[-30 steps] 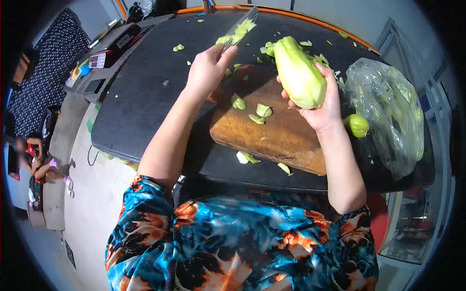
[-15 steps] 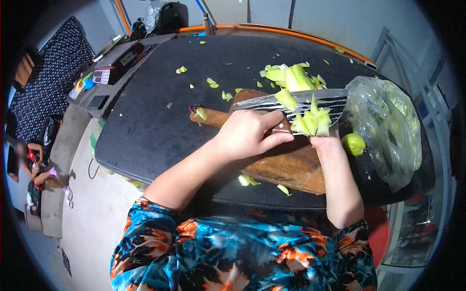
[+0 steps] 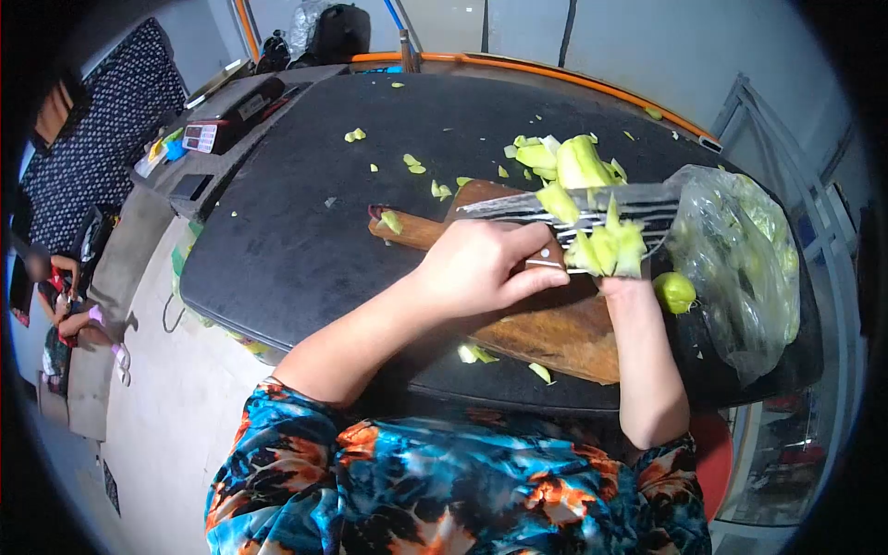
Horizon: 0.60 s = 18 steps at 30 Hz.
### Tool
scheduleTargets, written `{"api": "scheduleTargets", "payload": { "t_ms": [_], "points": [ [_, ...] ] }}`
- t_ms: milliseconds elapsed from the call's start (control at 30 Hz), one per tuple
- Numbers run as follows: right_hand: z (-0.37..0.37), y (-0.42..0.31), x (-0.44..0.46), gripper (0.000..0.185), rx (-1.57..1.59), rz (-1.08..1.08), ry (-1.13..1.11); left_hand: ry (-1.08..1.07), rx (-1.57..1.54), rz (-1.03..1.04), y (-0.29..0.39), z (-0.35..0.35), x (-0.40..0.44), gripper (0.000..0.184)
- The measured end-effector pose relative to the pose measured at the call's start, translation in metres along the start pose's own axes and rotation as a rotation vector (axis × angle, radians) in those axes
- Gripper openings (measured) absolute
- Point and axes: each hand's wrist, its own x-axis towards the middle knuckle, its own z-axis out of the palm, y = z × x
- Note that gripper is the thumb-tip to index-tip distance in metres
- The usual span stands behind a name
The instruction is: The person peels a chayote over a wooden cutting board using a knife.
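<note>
My left hand (image 3: pixel 481 264) is closed round the wooden handle of a wide knife (image 3: pixel 652 208), whose blade points right above the cutting board (image 3: pixel 555 338). Pale green slices (image 3: pixel 606 248) cling to the blade. Behind the blade, my right hand (image 3: pixel 625 285) is mostly hidden; only its wrist side shows. The peeled green vegetable (image 3: pixel 579 163) sticks out past the blade's far edge, in line with that hand, whose fingers are out of sight. A small round green piece (image 3: pixel 675 292) lies right of my right wrist.
A clear plastic bag (image 3: pixel 740 277) of green vegetables stands at the right of the black table (image 3: pixel 296 213). The board's handle (image 3: pixel 407 228) points left. Peel scraps (image 3: pixel 355 135) lie scattered. A seated person (image 3: pixel 65 301) is far left, beside a dark device (image 3: pixel 217 134) on a ledge.
My left hand has brought the knife right and down, across in front of my right hand, hiding it and much of the vegetable. Over the last half second little has moved except the view.
</note>
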Motion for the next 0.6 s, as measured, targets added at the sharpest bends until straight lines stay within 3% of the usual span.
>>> {"api": "scheduleTargets", "payload": {
  "t_ms": [167,333,400,467,533,600],
  "points": [
    [0.008,-0.007,-0.005,0.036,0.02,-0.03,0.131,0.029,0.044,0.038,-0.008,0.015,0.0,0.04],
    [0.0,-0.003,-0.006,0.042,0.087,0.089,0.015,0.073,0.064,0.015,-0.016,0.013,0.002,0.033],
    [0.006,-0.011,-0.013,0.048,-0.041,0.173,-0.076,0.022,0.088,-0.183,-0.025,0.008,0.004,0.03],
    [0.017,-0.017,-0.011,0.052,-0.136,0.207,-0.176,0.124,0.146,-0.27,-0.048,0.009,0.005,0.028],
    [0.024,-0.022,-0.014,0.053,-0.17,0.195,-0.278,0.195,0.024,-0.527,-0.072,-0.003,0.007,0.031],
    [0.026,-0.022,-0.015,0.055,-0.136,0.187,-0.264,0.369,0.107,-0.581,-0.101,-0.006,0.003,0.038]
  ]
}}
